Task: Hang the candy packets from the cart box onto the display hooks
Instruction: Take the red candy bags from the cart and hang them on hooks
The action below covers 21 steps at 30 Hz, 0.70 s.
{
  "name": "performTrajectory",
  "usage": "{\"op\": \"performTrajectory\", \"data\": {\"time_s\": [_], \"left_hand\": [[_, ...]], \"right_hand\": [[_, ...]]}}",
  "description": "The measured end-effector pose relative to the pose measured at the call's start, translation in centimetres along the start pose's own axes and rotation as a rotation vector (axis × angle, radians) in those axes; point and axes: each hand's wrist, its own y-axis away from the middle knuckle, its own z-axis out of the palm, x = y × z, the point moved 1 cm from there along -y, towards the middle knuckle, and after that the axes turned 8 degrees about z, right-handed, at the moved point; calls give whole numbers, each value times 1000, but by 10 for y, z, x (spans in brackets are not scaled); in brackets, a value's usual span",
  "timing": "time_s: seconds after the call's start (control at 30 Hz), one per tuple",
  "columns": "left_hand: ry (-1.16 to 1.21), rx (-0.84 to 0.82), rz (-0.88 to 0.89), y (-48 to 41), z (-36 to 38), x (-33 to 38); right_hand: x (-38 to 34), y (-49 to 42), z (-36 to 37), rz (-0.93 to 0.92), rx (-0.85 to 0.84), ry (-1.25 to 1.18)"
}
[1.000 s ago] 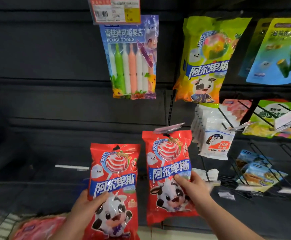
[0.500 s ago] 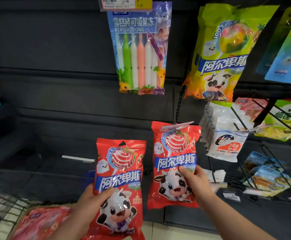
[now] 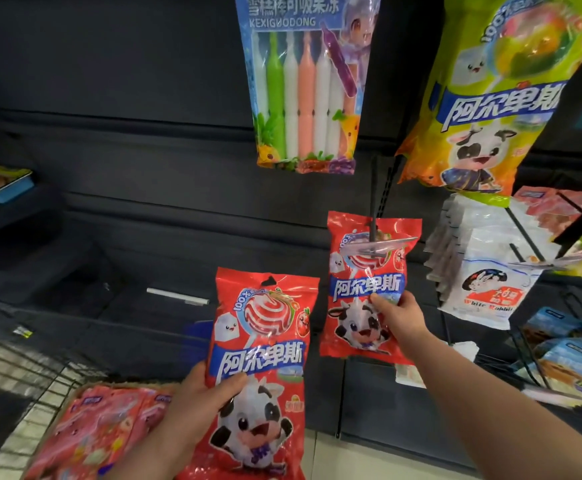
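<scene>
My right hand pinches a red lollipop candy packet by its middle and holds it up against the black display hook, whose prong crosses the packet's top edge. A clear label holder at the hook's tip lies over the packet's front. My left hand grips a second, identical red candy packet lower and to the left, upright, apart from any hook. The cart box at the bottom left holds more red packets.
A blue jelly-stick packet and a yellow-green lollipop packet hang above. White candy bags and other packets fill hooks on the right. The wire cart's rim runs along the lower left. Dark wall panels lie behind.
My right hand has raised its red packet up to the hook, so the prong and label holder now overlap the packet's top. My left hand keeps its packet, slightly higher.
</scene>
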Motion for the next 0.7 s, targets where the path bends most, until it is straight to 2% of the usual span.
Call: {"op": "performTrajectory", "data": {"time_s": [0.27, 0.43, 0.5, 0.63, 0.7], "left_hand": [[-13, -5, -4, 3, 8, -7], [13, -40, -30, 2, 20, -9], [35, -66, -49, 1, 28, -10], [35, -98, -84, -4, 47, -15], [17, -122, -57, -6, 58, -17]], "right_hand": [[6, -15, -4, 1, 81, 71], [10, 11, -9, -5, 130, 124], [16, 35, -12, -19, 35, 172], [38, 90, -15, 125, -388, 168], [47, 108, -15, 158, -527, 73]]}}
